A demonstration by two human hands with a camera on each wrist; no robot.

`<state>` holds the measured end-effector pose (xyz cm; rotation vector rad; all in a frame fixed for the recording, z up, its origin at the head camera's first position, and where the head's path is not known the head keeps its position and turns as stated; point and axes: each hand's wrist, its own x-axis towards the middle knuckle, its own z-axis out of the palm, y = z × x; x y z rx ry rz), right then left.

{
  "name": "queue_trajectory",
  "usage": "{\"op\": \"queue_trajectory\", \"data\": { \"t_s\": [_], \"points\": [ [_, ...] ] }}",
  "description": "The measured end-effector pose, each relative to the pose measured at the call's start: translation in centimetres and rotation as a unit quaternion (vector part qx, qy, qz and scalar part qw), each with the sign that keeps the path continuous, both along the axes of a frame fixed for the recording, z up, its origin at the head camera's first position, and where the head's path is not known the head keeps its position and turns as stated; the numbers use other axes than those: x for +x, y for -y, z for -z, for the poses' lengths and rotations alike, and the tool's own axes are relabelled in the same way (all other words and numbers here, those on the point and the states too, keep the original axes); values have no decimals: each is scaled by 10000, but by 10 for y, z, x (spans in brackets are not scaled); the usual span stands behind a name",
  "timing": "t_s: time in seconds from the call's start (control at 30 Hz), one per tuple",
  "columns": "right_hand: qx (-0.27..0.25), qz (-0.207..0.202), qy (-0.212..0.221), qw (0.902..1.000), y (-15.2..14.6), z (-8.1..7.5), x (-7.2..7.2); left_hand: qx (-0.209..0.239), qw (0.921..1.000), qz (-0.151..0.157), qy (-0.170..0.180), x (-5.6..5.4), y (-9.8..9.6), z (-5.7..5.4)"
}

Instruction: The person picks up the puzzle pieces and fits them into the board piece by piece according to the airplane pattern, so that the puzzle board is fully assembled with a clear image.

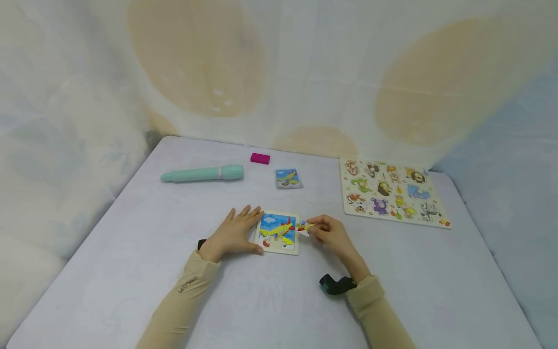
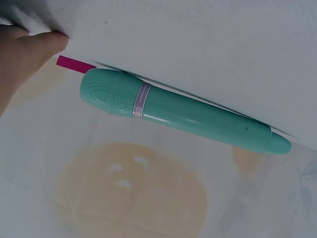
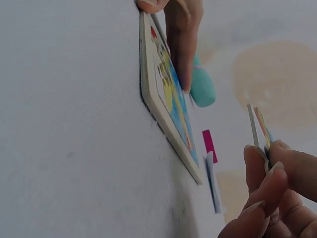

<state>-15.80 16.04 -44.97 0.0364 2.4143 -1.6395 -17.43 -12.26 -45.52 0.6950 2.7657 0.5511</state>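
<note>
A small square airplane puzzle (image 1: 275, 224) in a pale frame lies on the table, with a white gap low in its picture. My left hand (image 1: 235, 233) rests at the frame's left side, fingers spread and thumb by the lower left corner. Just off the puzzle's right edge, my right hand (image 1: 330, 234) pinches a puzzle piece (image 1: 303, 227) between thumb and fingers. In the right wrist view that piece (image 3: 261, 130) is seen nearly edge-on, held up apart from the board. Only a few fingers (image 2: 49, 42) of the left hand show in the left wrist view.
Behind the left hand lies a mint-green microphone-shaped thing (image 1: 202, 173). A magenta block (image 1: 260, 158) and a small airplane picture card (image 1: 288, 178) lie farther back. At the right rear is an animal puzzle board (image 1: 392, 194). A fabric backdrop (image 1: 305, 72) rises behind the table.
</note>
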Motion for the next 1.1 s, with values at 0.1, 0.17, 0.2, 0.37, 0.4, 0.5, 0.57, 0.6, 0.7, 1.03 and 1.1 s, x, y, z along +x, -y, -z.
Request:
{"op": "queue_trajectory", "data": {
  "t_s": [0.1, 0.17, 0.2, 0.37, 0.4, 0.5, 0.57, 0.6, 0.7, 1.03, 1.1],
  "points": [
    [-5, -90, -98, 9999, 9, 0, -4, -8, 10000, -16, -6, 0, 0, 0],
    [70, -103, -166, 9998, 13, 0, -4, -14, 10000, 2, 16, 0, -1, 1],
    [120, -95, -207, 9997, 15, 0, -4, -10, 10000, 15, 24, 0, -2, 1],
    [259, 58, -336, 9991, 27, 1, -4, -41, 10000, 44, 2, -1, -3, 2],
    [255, 59, -374, 9990, 29, 1, -3, -58, 10000, 35, -25, -1, -2, 2],
    [367, -29, -495, 9981, 37, 1, -1, -132, 9999, -9, -38, -2, -1, 4],
    [486, -137, -556, 9972, 43, 2, 2, -119, 9999, -20, -22, -2, 0, 4],
    [541, -186, -583, 9967, 45, 3, 3, -92, 10000, -10, -25, -2, 0, 4],
    [664, -302, -635, 9953, 50, 5, 5, -29, 10000, -22, 5, -2, 0, 5],
    [705, -318, -657, 9948, 59, 15, 6, -40, 10000, -16, -46, -2, 1, 5],
    [792, -336, -712, 9937, 60, 16, 7, -61, 10000, -11, -40, -2, 1, 5]
  ]
}}
